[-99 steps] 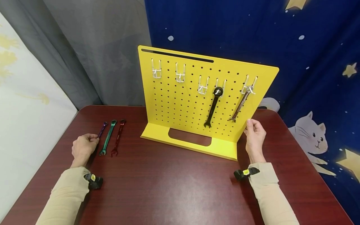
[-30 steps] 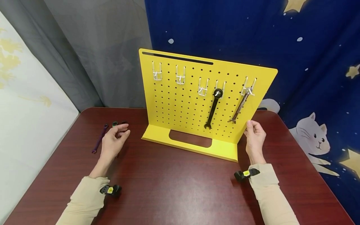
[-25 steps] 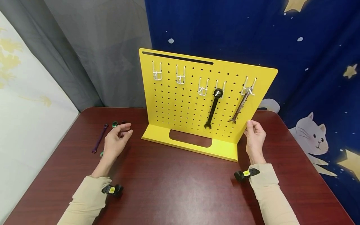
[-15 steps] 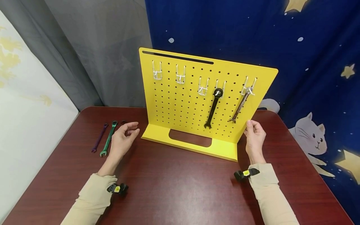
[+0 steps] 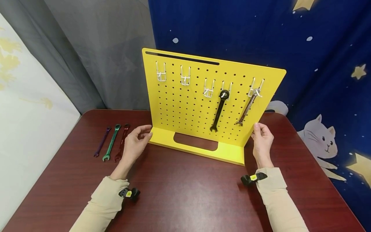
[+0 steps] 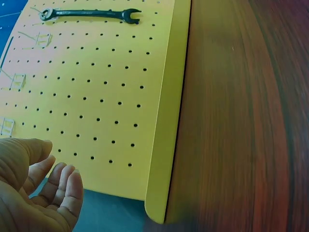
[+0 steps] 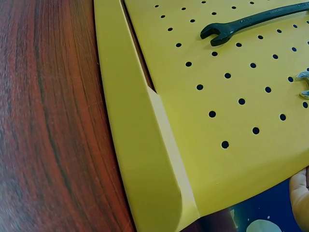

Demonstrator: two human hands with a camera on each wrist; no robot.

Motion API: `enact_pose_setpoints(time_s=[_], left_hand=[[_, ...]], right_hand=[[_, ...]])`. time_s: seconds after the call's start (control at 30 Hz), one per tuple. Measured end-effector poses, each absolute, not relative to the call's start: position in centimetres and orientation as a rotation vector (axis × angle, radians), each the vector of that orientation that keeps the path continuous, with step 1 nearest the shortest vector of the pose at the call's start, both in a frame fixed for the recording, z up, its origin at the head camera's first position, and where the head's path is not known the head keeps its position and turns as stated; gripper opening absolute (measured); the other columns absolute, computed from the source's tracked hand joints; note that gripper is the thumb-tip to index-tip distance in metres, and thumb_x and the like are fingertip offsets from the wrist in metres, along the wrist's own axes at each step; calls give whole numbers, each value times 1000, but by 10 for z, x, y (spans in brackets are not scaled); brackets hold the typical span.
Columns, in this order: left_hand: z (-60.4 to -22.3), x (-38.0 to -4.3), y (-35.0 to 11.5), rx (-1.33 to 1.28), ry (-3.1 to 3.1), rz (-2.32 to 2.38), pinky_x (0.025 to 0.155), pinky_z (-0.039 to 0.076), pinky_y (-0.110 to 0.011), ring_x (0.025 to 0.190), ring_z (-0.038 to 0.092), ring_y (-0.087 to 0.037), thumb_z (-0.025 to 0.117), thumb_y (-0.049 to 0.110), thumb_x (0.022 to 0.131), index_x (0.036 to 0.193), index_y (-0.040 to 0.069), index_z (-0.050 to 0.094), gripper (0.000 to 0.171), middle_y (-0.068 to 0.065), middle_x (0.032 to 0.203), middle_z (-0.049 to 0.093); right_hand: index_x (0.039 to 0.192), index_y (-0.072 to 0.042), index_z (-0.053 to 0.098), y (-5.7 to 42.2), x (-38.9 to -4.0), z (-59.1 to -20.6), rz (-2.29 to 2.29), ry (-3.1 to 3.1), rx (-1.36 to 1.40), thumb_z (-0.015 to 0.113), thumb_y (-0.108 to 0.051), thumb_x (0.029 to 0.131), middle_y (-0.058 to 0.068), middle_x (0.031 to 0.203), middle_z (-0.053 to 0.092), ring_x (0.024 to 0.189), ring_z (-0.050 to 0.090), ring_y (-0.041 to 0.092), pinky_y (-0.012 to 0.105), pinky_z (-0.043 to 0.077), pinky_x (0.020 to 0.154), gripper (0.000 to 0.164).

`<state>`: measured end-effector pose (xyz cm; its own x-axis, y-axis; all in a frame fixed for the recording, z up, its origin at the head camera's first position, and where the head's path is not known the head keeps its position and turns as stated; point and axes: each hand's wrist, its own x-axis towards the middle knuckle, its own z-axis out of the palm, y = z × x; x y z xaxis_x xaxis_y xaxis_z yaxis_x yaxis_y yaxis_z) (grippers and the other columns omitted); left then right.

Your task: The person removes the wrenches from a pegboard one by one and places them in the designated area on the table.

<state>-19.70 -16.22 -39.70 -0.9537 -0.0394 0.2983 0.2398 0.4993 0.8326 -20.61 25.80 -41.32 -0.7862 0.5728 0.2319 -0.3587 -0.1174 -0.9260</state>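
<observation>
A yellow pegboard stand (image 5: 185, 109) is upright on the table. My left hand (image 5: 137, 143) is at its lower left edge, fingers loosely bent and apart from the thumb. Nothing lies between them in the left wrist view, where the hand (image 6: 43, 188) overlaps the board's side. My right hand (image 5: 262, 140) pinches the board's lower right edge, thumb in front and fingers behind. A black wrench (image 5: 219, 111) and a silver wrench (image 5: 247, 108) hang from white hooks. Left of my left hand lie a purple wrench (image 5: 102, 142), a green wrench (image 5: 111, 142) and a red wrench (image 5: 121, 141).
Three white hooks, the leftmost hook (image 5: 161, 74) among them, carry nothing. The dark red wooden table (image 5: 185, 193) extends in front of the stand. A grey curtain (image 5: 116, 64) and a blue starry curtain (image 5: 220, 29) hang behind it.
My left hand has let go of the purple wrench, now lying left of the green one, and moved right past the wrenches to the board's left edge. My right hand has stayed put.
</observation>
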Motion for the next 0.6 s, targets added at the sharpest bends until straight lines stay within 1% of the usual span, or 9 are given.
enact_pose_setpoints(time_s=[0.13, 0.23, 0.33, 0.47, 0.6], left_hand=[[-396, -198, -153, -167, -2477, -1466, 73, 45, -8, 87, 59, -5, 65, 18, 89, 119, 8, 63, 31, -10, 112, 66], [-396, -198, -147, -171, -2471, -1487, 76, 48, -15, 89, 62, -13, 66, 16, 88, 118, 8, 63, 31, -9, 111, 67], [-395, -199, -142, -187, -2461, -1497, 76, 49, -16, 90, 64, -18, 67, 13, 88, 117, 8, 63, 30, -8, 111, 67], [-396, -199, -136, -182, -2458, -1538, 71, 47, -9, 91, 63, -17, 67, 13, 87, 116, 8, 64, 29, -8, 111, 67], [-397, -200, -130, -183, -2454, -1574, 71, 48, -9, 91, 62, -16, 67, 14, 87, 115, 8, 64, 29, -9, 111, 66]], right_hand=[[86, -8, 66, 259, -207, -413, 1956, -1553, -247, 62, -15, 90, -1, 72, 60, 63, 50, 10, 18, 47, 59, 9], [87, -8, 66, 259, -207, -414, 1951, -1557, -244, 62, -15, 90, -1, 74, 61, 67, 52, 12, 19, 48, 61, 9], [86, -8, 66, 259, -207, -414, 1944, -1556, -241, 62, -14, 90, -1, 72, 60, 64, 50, 11, 17, 47, 58, 9], [85, -7, 65, 259, -207, -414, 1945, -1549, -232, 62, -13, 90, 0, 71, 59, 62, 49, 11, 16, 46, 56, 9], [87, -6, 65, 259, -207, -414, 1954, -1546, -226, 62, -14, 90, -1, 74, 62, 66, 52, 11, 18, 48, 61, 9]])
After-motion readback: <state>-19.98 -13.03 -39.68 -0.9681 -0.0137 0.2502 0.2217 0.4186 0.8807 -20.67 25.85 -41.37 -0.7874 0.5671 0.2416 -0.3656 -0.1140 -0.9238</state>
